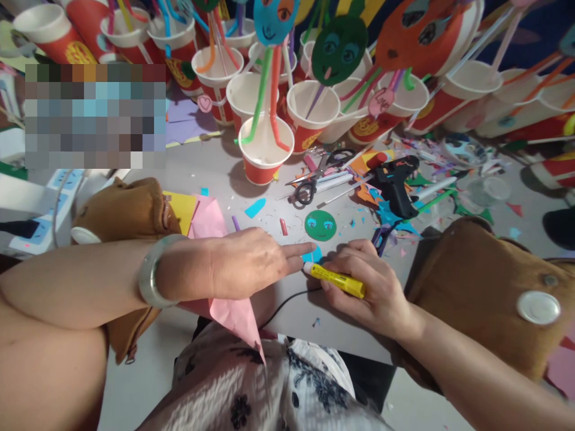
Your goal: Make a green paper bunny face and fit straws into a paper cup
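My left hand (245, 263) reaches in from the left with two fingers stretched out. Their tips rest on or just over a small blue paper piece (313, 254) on the table. My right hand (366, 287) is closed round a yellow marker-like pen (339, 281) with a white tip. That tip points left, close beside my left fingertips and the blue piece. Just beyond lies a round green paper face (320, 225) with blue-lidded eyes and a smile. Pink paper (236, 323) sticks out from under my left hand and wrist.
Scissors (314, 179), a black glue gun (395, 185) and paper scraps lie ahead. Red-and-white paper cups (265, 152) with straws and paper faces line the back. Brown bags (485, 299) (121, 209) flank both arms. A power strip (58, 203) is at left.
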Available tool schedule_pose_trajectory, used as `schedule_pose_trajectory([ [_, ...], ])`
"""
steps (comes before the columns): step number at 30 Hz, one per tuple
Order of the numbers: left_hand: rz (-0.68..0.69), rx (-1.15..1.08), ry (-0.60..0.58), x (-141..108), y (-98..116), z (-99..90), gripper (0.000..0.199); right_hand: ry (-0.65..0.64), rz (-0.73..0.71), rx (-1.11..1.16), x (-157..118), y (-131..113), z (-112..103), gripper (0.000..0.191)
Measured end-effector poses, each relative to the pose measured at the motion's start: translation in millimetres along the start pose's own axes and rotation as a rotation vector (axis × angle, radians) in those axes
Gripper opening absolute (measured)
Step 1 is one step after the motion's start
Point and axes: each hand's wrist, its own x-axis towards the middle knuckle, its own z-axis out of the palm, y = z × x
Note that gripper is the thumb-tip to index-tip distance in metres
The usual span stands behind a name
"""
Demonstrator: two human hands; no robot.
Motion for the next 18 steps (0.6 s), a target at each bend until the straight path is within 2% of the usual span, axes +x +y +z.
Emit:
schedule_pose_trajectory([
  [3, 0.100, 0.005, 0.035, 0.2, -0.5, 2.1, 0.069, -0.021, -0.003, 0.036, -1.3, 0.7, 0.5, 0.009],
  [9, 0.094, 0.005, 0.038, 0.2, -0.3, 3.4, 0.067, 0.081, 0.053, 0.025, -3.2, -2.3, 1.9, 0.014],
  [12, 0.099, 0.024, 0.063, -0.9, -0.7, 7.3, 0.065, 0.072, 0.092, -0.026, -1.7, -3.1, 3.8, 0.012],
  [18, 0.119, 0.076, 0.105, -1.5, -1.2, 7.2, 0.065, 0.047, 0.096, 0.055, -2.8, -2.1, 3.2, 0.012],
])
